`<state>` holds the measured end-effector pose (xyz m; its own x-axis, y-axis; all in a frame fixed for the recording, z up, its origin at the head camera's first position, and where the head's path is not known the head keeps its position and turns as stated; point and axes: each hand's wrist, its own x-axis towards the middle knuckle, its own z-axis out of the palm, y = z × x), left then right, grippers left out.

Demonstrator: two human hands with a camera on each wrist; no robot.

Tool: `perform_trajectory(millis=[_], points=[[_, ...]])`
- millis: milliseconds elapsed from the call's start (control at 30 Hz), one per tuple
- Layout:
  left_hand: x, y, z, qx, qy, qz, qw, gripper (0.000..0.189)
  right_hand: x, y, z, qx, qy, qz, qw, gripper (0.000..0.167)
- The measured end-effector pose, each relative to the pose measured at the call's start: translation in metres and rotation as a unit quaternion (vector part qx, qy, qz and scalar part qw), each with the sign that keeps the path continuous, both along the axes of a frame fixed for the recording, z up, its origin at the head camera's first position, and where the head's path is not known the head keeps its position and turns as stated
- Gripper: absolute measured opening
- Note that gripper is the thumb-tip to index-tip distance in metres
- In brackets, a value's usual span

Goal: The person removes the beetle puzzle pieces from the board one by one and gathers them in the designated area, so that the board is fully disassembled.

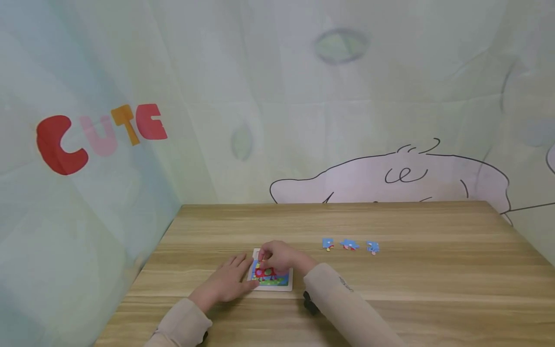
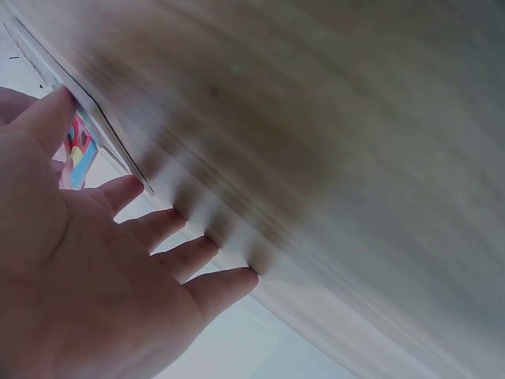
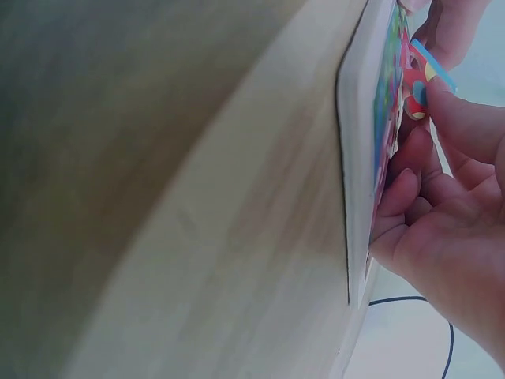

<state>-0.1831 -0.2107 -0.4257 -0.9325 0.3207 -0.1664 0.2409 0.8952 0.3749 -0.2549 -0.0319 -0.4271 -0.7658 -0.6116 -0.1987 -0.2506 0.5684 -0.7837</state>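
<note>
A white-framed jigsaw puzzle (image 1: 273, 280) with a red, blue and green picture lies flat on the wooden table. Over its upper part, my right hand (image 1: 279, 256) pinches a puzzle piece (image 3: 418, 91), red with a blue edge and coloured spots, between thumb and fingers. That piece stands tilted against the board in the right wrist view. My left hand (image 1: 230, 279) lies at the board's left side with its fingers spread. In the left wrist view its thumb (image 2: 55, 114) rests on the frame's edge and the other fingertips touch the tabletop.
To the right of the board, three loose blue puzzle pieces lie in a row: a left one (image 1: 327, 244), a middle one (image 1: 349, 244) and a right one (image 1: 373, 247). A printed cloth backdrop (image 1: 217, 120) rises behind and left of the table (image 1: 412, 289).
</note>
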Motion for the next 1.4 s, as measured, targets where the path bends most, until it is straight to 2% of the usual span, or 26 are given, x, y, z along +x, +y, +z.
perform_trajectory(millis=[300,967,1233,1400], points=[[-0.001,0.000,-0.001,-0.001,-0.002,0.000,1.0000,0.069,0.000,0.002,0.001,-0.007,-0.020,0.004,0.9998,0.007],[0.000,0.001,0.001,-0.003,-0.005,0.001,1.0000,0.069,-0.003,0.004,-0.001,-0.006,0.004,0.034,0.9994,0.012],[-0.001,0.001,0.001,-0.006,-0.007,0.003,1.0000,0.070,-0.005,0.009,0.001,-0.020,0.015,0.035,0.9991,0.009],[-0.001,0.001,-0.001,-0.005,-0.007,0.004,1.0000,0.070,-0.005,0.011,0.002,-0.023,0.002,0.024,0.9994,0.006]])
